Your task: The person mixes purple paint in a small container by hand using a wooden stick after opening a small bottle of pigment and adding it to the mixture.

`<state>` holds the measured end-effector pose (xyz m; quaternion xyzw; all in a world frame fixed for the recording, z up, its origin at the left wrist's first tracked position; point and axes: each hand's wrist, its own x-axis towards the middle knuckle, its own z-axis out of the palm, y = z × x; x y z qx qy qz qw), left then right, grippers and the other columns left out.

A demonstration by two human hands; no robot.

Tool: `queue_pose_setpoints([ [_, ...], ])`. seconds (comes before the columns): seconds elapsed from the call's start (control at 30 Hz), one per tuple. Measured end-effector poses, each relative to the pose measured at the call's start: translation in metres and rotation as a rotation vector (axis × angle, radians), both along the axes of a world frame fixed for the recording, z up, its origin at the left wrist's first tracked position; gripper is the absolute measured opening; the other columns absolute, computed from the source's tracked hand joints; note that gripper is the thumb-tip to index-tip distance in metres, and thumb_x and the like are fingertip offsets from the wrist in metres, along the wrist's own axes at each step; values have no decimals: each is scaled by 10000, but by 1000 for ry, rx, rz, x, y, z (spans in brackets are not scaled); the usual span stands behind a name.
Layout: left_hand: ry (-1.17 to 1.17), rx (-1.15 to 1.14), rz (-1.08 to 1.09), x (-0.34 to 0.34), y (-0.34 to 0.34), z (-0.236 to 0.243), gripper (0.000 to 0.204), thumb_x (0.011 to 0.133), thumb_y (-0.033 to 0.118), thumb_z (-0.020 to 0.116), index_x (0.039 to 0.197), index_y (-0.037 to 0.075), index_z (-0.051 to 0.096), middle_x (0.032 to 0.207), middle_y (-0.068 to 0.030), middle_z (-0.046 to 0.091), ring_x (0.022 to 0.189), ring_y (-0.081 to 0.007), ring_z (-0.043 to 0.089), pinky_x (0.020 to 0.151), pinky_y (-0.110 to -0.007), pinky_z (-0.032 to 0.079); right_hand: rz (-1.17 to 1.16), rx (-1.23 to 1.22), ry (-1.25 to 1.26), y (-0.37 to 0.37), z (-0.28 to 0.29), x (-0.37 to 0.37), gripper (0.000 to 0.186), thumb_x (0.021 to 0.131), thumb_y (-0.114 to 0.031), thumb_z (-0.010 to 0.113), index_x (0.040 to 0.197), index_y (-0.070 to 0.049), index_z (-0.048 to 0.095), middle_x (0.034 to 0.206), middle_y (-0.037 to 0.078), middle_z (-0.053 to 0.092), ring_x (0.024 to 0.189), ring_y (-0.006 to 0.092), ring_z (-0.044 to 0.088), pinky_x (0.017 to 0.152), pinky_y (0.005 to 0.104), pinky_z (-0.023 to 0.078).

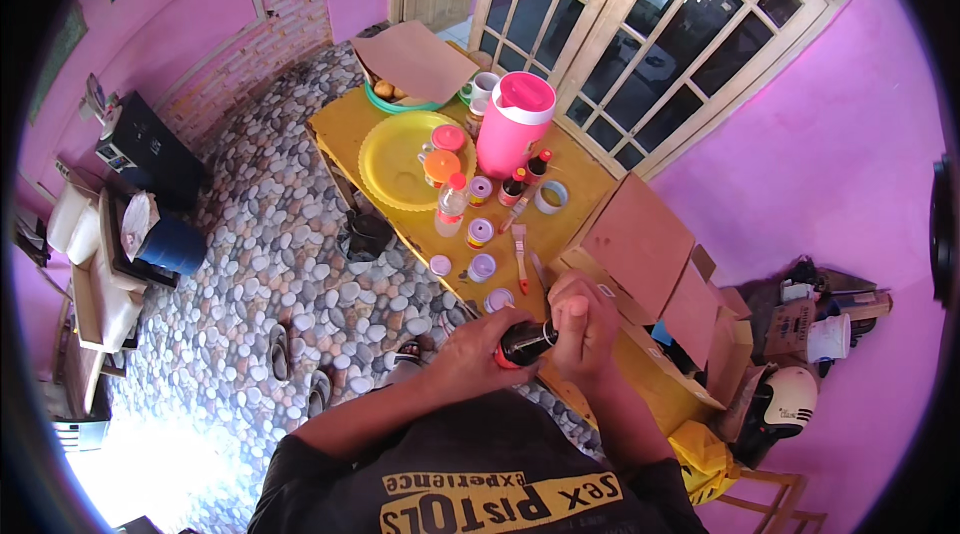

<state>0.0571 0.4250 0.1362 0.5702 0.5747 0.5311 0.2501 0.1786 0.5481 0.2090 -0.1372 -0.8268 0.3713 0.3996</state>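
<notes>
So your dark glass bottle with the red label is up in your 2 hands, in front of your shirt, at the near edge of the yellow table. Key thing here is neck vs. right fist: your left hand is wrapped closed around the body, and the neck runs straight into your right hand, which is curled shut over that end with the thumb on top. Can't tell if there's a cap under those fingers.

Long axis goes across you, base to your left and a touch toward you, neck to your right and slightly away. It looks well off upright, but the exact tilt is hard to judge from above. Right hand's nearer the mouth, left's nearer the base. Just past your left knuckles sits a lilac-lidded jar, and the paintbrush lies beyond that.
</notes>
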Motion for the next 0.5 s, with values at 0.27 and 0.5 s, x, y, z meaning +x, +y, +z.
queue_pose_setpoints([
  [0.27, -21, -44, -33, -1, 4, -5, 660, 749, 223, 917, 1293, 86, 569, 1067, -157, 712, 965, -330, 746, 838, -409, 601, 100, -28, 1, 8, -6, 0, 362, 1112, -191, 439, 813, -5, 523, 759, 123, 539, 629, 282, 560, 579, 380, 429],
  [0.5, -65, -104, -33, 2, 6, -7, 658, 770, 234, 910, 1309, 79, 567, 1065, -159, 710, 965, -323, 746, 840, -404, 593, 60, 60, 59, 15, -11, -3, 419, 1109, -254, 460, 768, -22, 533, 743, 110, 556, 605, 251, 566, 563, 364, 440],
])
